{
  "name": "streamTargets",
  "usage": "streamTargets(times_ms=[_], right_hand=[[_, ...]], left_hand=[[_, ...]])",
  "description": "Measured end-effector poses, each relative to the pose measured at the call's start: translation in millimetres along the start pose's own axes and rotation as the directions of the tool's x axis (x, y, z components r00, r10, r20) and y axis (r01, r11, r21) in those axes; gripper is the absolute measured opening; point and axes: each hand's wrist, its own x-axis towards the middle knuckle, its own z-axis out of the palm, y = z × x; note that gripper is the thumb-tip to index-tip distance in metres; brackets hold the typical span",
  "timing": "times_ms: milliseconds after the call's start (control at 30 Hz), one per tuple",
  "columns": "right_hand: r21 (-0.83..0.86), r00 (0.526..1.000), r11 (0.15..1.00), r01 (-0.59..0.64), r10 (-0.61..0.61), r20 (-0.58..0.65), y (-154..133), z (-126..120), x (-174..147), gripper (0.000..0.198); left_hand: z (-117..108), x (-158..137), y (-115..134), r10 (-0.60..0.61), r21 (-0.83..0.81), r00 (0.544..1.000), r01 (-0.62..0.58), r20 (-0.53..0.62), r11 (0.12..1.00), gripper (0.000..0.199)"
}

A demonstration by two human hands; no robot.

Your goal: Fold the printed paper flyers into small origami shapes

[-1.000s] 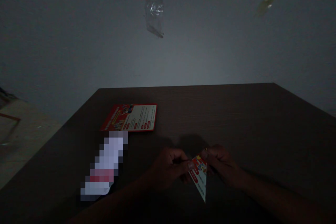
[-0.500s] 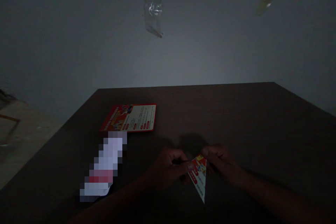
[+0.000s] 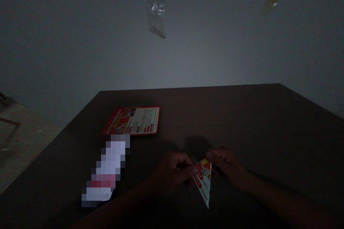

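Observation:
Between my two hands is a folded paper leaflet (image 3: pixel 203 180), red and white with print, shaped into a narrow triangle whose sharp tip points toward me. My left hand (image 3: pixel 178 171) pinches its left edge, thumb on top and fingers underneath. At the upper right corner, my right hand (image 3: pixel 225 164) grips it between thumb and fingers. Some fingertips of both hands are hidden behind the paper or lost in the dark.
A stack of red and white printed leaflets (image 3: pixel 142 121) lies at the back left of the dark wooden table (image 3: pixel 215 111). Nearer, left of my forearm, is a bright pixelated object (image 3: pixel 110 164). Behind the table rises a wall (image 3: pixel 204 50) with peeling tape.

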Motion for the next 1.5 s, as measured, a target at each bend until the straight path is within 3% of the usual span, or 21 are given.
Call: streamTargets(times_ms=[267, 600, 933, 1500], right_hand=[[-0.002, 1.000, 1.000, 0.014, -0.014, 0.000, 2.4, 0.0, -1.3, 0.050], [-0.119, 0.980, 0.987, 0.108, -0.086, 0.181, -6.0, -0.2, 2.9, 0.033], [-0.175, 0.970, 0.970, 0.170, -0.134, 0.201, -16.2, 0.6, 1.4, 0.032], [-0.143, 0.984, 0.979, 0.144, -0.126, 0.127, -8.6, 0.6, 1.0, 0.034]], left_hand=[[-0.2, 1.4, -0.5, 0.018, -0.004, 1.000, -0.018, -0.022, 1.000, 0.036], [0.8, 2.3, 2.0, 0.085, 0.003, 0.995, -0.084, -0.058, 0.996, 0.034], [2.4, 1.8, 3.5, 0.088, 0.036, 0.994, -0.086, -0.060, 0.996, 0.033], [1.9, 2.7, 3.2, 0.060, 0.041, 0.998, -0.058, -0.032, 0.997, 0.032]])
